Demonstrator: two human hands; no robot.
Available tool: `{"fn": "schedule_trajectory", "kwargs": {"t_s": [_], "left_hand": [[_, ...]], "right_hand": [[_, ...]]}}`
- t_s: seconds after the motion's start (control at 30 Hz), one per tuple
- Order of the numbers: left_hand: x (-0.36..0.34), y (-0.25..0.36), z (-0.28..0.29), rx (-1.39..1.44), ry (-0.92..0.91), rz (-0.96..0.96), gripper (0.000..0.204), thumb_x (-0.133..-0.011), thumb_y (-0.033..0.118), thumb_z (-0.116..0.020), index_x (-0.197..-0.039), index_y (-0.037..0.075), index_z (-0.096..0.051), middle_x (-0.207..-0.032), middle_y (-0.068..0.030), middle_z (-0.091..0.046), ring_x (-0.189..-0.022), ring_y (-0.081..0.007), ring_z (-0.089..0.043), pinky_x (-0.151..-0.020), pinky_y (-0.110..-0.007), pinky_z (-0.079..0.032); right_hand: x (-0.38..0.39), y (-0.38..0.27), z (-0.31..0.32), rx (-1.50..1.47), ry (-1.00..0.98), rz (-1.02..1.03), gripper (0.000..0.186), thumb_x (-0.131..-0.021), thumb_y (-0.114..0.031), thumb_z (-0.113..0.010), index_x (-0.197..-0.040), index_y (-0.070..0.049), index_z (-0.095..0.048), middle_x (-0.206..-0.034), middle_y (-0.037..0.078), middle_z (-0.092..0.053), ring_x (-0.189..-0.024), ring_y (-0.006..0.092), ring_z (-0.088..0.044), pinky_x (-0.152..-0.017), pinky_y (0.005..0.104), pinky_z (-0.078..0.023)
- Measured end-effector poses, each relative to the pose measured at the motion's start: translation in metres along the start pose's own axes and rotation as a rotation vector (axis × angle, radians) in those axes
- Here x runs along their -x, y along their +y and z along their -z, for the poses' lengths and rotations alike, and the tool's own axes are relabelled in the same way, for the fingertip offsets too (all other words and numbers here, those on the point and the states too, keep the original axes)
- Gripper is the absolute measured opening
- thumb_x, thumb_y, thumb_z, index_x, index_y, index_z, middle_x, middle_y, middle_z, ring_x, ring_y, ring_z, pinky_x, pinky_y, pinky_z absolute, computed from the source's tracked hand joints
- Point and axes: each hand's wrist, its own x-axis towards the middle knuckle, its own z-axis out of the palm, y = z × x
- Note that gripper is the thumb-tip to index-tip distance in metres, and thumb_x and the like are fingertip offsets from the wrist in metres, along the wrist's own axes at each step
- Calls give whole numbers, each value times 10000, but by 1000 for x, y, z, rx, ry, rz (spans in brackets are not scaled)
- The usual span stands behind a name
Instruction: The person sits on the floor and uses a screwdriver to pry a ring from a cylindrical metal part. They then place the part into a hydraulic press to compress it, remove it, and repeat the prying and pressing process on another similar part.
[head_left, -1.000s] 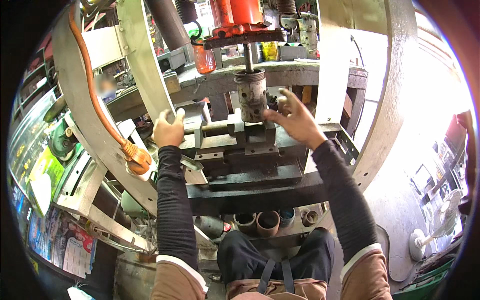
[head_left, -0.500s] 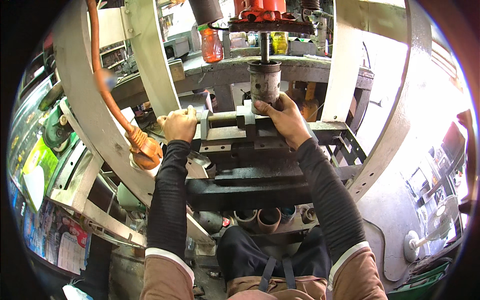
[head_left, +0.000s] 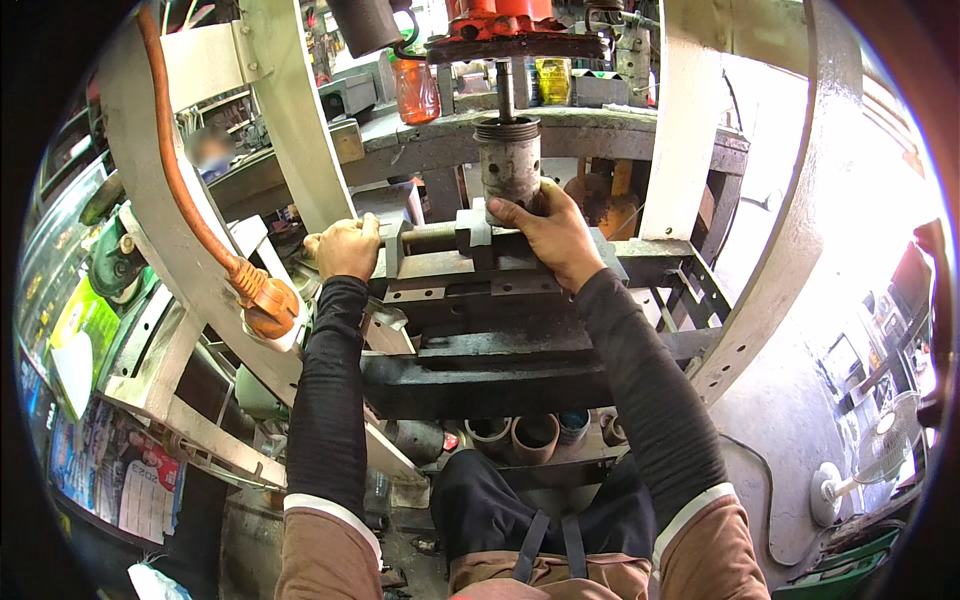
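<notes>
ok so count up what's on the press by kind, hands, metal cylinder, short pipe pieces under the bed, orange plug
hands: 2, left hand on the shaft end, right hand at the cylinder's base
grey metal cylinder under the ram: 1
short pipe pieces under the bed: 3
orange plug: 1
total: 7

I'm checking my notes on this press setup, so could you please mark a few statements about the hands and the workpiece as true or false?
1. The right hand rests against the grey metal cylinder. True.
2. The left hand holds the orange cable. False: it grips the end of the horizontal shaft.
3. The cylinder lies flat on its side. False: it stands upright under the red press.
4. Short pipe sections sit below the steel bed. True.
</notes>
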Motion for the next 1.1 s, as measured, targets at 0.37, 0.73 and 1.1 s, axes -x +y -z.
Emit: {"fn": "schedule_trajectory", "kwargs": {"t_s": [0.37,0.73,1.1], "left_hand": [[6,72,44,972,-77,-107,864,-858,495,-805,-1454,-59,-513,-1356,-237,-634,-1280,-316,-610,-1075,-437,-477],[-7,202,2,989,58,-29,719,-655,298,-986,-1177,-34,-618,-1039,-132,-779,-980,-245,-727,-916,-361,-554],[1,228,6,987,152,-27,566,-668,370,-967,-987,9,-672,-937,-155,-772,-860,-293,-753,-831,-406,-581]], "right_hand": [[-1,-21,35,387,115,38,643,-891,-406,-842,-1313,20,-610,-1182,120,-735,-1067,173,-670,-995,318,-506],[-3,-247,15,1011,240,919,285,-972,-297,-673,-984,-23,-752,-1030,162,-751,-963,352,-712,-875,454,-563],[-35,-275,19,1745,57,1155,254,-988,-225,-600,-955,7,-699,-1002,193,-724,-1006,366,-702,-889,452,-557]]}}
